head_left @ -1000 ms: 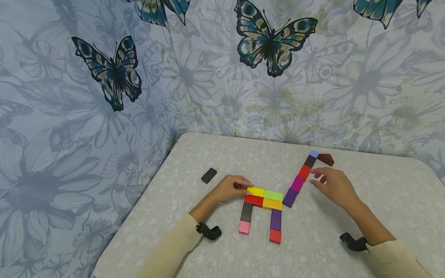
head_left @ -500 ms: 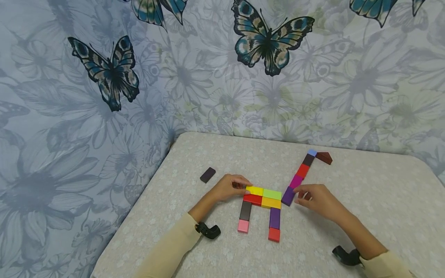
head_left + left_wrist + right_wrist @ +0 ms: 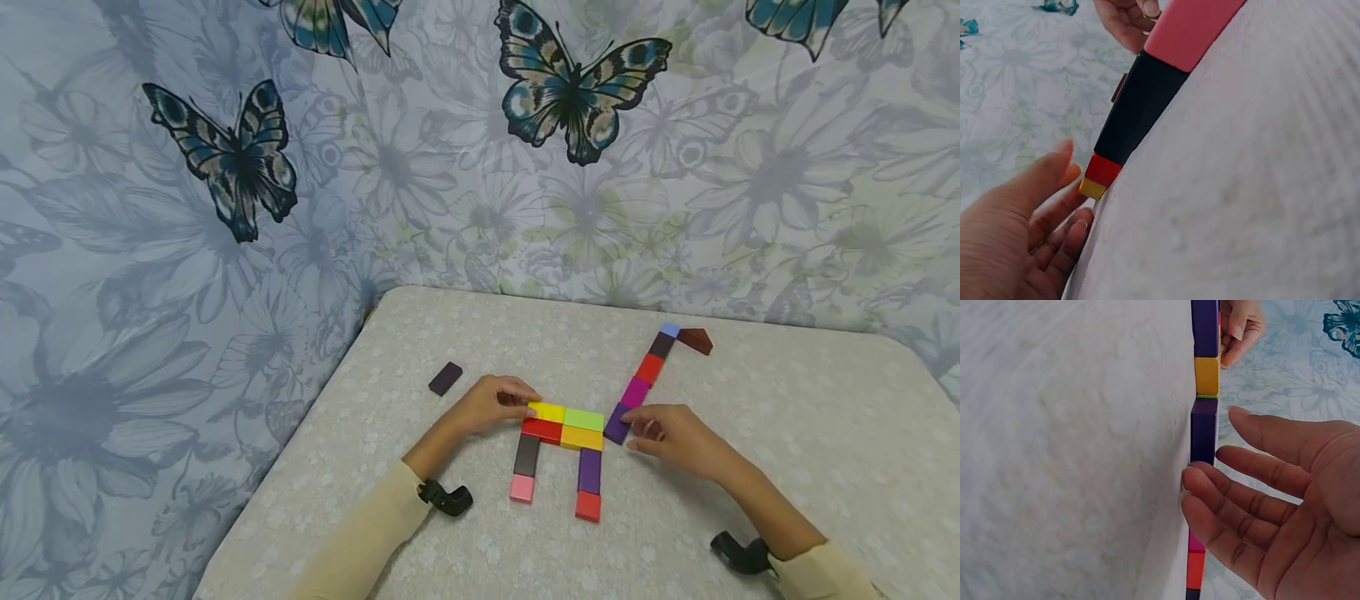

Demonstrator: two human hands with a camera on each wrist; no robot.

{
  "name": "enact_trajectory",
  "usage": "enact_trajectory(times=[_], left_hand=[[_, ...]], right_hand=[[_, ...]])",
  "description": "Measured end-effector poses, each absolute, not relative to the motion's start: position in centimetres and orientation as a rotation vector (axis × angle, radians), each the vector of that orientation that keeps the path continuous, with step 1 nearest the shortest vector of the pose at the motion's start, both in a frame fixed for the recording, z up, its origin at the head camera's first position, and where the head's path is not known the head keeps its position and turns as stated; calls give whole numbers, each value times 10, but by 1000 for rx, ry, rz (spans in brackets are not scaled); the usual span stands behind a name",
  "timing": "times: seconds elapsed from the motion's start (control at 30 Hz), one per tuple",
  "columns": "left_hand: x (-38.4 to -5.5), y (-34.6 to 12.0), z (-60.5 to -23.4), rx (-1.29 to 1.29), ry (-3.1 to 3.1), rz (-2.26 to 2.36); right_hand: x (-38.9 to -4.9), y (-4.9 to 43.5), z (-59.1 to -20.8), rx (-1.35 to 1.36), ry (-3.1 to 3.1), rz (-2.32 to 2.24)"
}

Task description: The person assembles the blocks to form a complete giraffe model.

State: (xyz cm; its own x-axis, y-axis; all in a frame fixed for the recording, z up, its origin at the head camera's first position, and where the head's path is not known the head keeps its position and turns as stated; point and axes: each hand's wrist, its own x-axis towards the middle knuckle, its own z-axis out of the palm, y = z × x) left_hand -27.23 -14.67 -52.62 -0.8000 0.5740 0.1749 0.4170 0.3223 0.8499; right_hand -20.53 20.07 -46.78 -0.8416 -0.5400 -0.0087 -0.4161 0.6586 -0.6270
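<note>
In the head view, coloured blocks lie flat on the table in a joined figure. My left hand (image 3: 487, 406) is at the left end of the yellow block (image 3: 550, 412), fingertips touching it. Beside that is a lime green block (image 3: 583, 419); below them are a red block (image 3: 542, 430) and an orange-yellow block (image 3: 582, 437). My right hand (image 3: 678, 437) touches the purple block (image 3: 616, 425) at the base of a slanting row. In the right wrist view its fingers (image 3: 1241, 512) are loosely extended along that row, covering part of it. Left wrist view: the left thumb is raised.
Up the row run magenta (image 3: 635, 392), red (image 3: 649, 368), black (image 3: 662, 345) and light blue (image 3: 670, 330) blocks, then a brown triangular piece (image 3: 696, 341). Two block legs point towards me, ending in pink (image 3: 522, 488) and red (image 3: 588, 506). A dark block (image 3: 446, 378) lies apart, left.
My right hand has moved down and left from beside the row's red block to the purple block at its base. The left hand stays at the yellow block.
</note>
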Motion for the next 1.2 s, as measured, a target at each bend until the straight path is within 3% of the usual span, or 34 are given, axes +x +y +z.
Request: enact_trajectory(times=[0.53,1.2], left_hand=[[-276,-196,-469,803,2803,1245],[-265,-251,-483,368,3091,935]], right_hand=[[-205,198,-465,-784,2634,-949],[-204,199,-466,-786,2624,-915]])
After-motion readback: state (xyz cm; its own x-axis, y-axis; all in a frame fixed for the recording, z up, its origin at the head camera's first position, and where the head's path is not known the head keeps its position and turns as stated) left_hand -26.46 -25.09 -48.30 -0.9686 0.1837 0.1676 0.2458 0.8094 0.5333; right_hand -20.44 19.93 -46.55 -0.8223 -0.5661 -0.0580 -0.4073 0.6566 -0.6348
